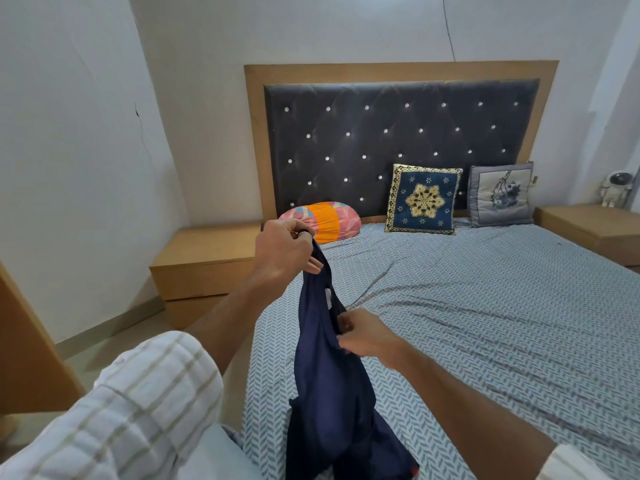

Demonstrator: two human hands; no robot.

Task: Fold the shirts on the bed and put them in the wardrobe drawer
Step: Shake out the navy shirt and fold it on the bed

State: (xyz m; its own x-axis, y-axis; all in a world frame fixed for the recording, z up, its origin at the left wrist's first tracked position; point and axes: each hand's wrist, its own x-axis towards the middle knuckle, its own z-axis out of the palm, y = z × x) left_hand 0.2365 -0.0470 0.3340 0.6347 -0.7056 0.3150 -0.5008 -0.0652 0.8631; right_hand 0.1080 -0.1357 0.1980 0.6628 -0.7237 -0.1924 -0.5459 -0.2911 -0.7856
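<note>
Here, fingers first: the left hand [284, 249] has its thumb and curled fingers pinching the top edge of a dark blue shirt [332, 386], with two fingertips sticking out flat over the cloth at about 4 o'clock of the knuckles. The right hand [363, 336] pinches a fold of the same shirt lower down, fingers curled tight into the fabric at its 9 o'clock side. The left hand is higher, at roughly 11 o'clock from the right hand.

The shirt hangs between the two grips, bunched and unfolded. Its lower part drapes down to 6 o'clock and lies on the near edge of the bed [485, 323]. A small pale patch shows on the cloth just below the left hand, and a bit of red shows at the bottom hem. Cannot tell which part of the shirt each hand has.

Both forearms are bare. A white checked sleeve [138, 403] covers the left upper arm at 8 o'clock of the frame; a sliver of the same cloth sits at 5 o'clock.

The bed has a blue-grey patterned sheet, wrinkled near the middle. At 12 o'clock stands a dark tufted headboard [398, 140] in a wooden frame. Against it lie a pink and orange pillow [322, 221], a navy and gold cushion [424, 199] and a grey cushion [500, 194], left to right. Wooden side tables [204, 254] flank the bed; a small white figure [614, 190] stands on the one at 3 o'clock.
</note>
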